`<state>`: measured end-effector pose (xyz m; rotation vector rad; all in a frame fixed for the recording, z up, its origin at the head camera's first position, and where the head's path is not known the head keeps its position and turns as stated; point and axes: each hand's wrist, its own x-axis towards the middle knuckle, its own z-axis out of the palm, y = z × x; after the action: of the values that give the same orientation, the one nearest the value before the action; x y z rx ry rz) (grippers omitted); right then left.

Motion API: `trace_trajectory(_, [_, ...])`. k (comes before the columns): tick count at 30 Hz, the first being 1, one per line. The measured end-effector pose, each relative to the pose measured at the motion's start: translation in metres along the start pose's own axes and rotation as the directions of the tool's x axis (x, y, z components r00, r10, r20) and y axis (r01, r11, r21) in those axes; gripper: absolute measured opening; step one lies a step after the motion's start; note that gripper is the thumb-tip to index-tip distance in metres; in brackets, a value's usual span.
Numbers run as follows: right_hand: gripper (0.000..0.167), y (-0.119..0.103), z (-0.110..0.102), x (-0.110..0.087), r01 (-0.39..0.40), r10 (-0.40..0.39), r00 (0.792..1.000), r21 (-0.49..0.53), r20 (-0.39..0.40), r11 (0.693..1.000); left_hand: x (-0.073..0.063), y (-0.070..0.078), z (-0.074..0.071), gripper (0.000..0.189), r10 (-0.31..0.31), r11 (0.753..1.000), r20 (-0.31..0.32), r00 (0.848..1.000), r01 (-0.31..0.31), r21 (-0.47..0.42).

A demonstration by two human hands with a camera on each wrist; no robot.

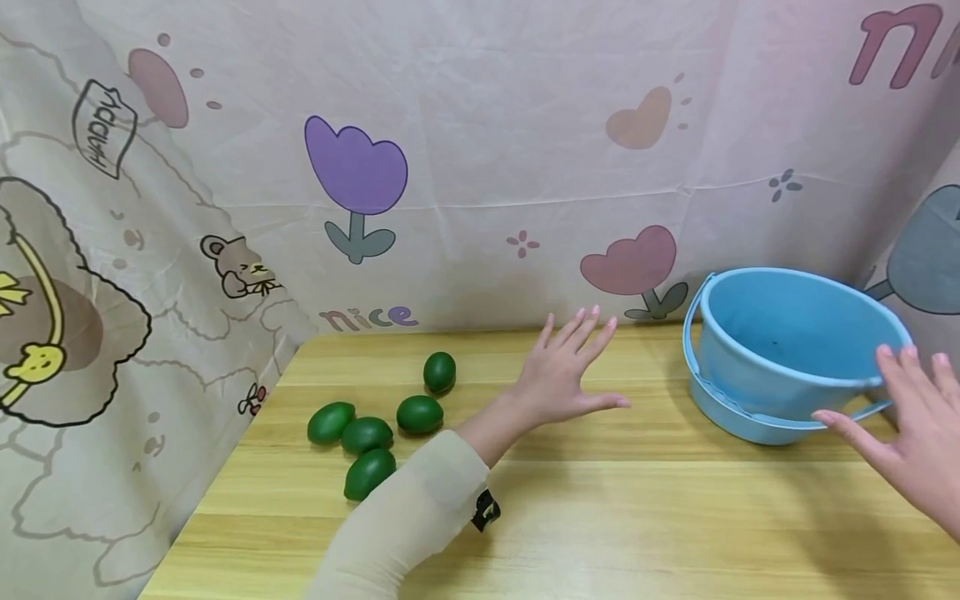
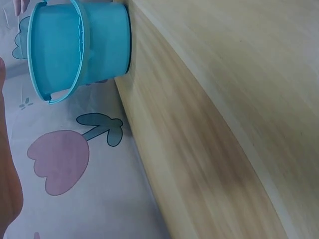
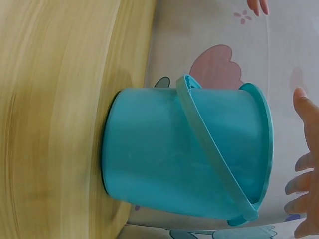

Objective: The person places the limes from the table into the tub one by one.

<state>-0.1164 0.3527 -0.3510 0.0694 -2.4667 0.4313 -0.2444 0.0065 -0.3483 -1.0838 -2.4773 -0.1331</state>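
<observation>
In the head view my left hand (image 1: 558, 375) is held over the middle of the table, fingers spread and straight, holding nothing. My right hand (image 1: 918, 425) reaches in at the right edge, its fingers also extended and overlapping the rim of a light blue bucket (image 1: 738, 387) in this view. The right wrist view shows that hand (image 3: 311, 164) apart from the bucket (image 3: 149, 149), off its mouth. The bucket stands upright with its handle hanging down along the near side. Left of my left forearm lie several dark green limes (image 1: 367, 436).
The wooden table (image 1: 637, 517) ends at a patterned cloth (image 1: 480, 150) hanging behind it, with more cloth at the left and right. A small black object (image 1: 486, 510) shows beside my left sleeve (image 1: 412, 517). One lime (image 1: 439, 372) sits farthest back.
</observation>
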Motion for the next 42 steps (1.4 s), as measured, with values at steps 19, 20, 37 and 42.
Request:
trace_trajectory(19, [0.102, 0.0, 0.014, -0.001, 0.214, -0.209, 0.908, -0.028, -0.363, 0.977, 0.023, 0.015, 0.015, 0.091, 0.045, 0.999, -0.066, 0.997, -0.046, -0.005])
trace_trajectory(20, [0.101, 0.0, 0.015, -0.001, 0.229, -0.22, 0.898, -0.024, -0.381, 0.973, 0.024, 0.016, 0.015, 0.09, 0.05, 0.999, -0.073, 0.996, -0.051, -0.008])
trace_trajectory(37, [0.094, 0.002, 0.016, -0.001, 0.236, -0.239, 0.877, -0.059, -0.417, 0.97, 0.047, 0.029, 0.019, 0.082, 0.074, 0.992, -0.129, 0.989, -0.086, -0.089])
trace_trajectory(42, [0.091, 0.003, 0.015, -0.001, 0.247, -0.258, 0.88, -0.079, -0.399, 0.966, 0.054, 0.03, 0.022, 0.082, 0.06, 0.992, -0.111, 0.992, -0.071, -0.101])
